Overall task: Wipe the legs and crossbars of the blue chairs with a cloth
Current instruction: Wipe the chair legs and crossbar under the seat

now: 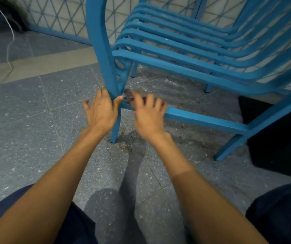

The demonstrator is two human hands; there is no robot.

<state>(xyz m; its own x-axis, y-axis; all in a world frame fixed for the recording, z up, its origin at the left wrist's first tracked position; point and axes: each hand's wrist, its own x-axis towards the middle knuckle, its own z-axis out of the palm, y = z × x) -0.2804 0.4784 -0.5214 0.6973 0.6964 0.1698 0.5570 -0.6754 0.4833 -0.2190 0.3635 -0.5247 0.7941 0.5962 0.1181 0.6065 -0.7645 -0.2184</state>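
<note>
A stack of blue slatted chairs [185, 55] stands on the floor in front of me. My left hand [102, 110] lies against the front leg [114, 131], fingers spread and thumb across the leg's near side. My right hand [149, 113] curls over the left end of the low side crossbar [206, 121], just right of the leg. A small greyish cloth [128, 95] with a dark red patch shows blurred past its fingertips, at the joint of leg and crossbar; most of it is hidden by the hand.
The speckled grey tile floor [35, 110] has dirt around the leg's foot. A black box [282, 143] sits right beside the chair's rear leg. A blue lattice fence [62, 16] runs behind, and a white cord [9, 41] trails at far left. My knees frame the bottom.
</note>
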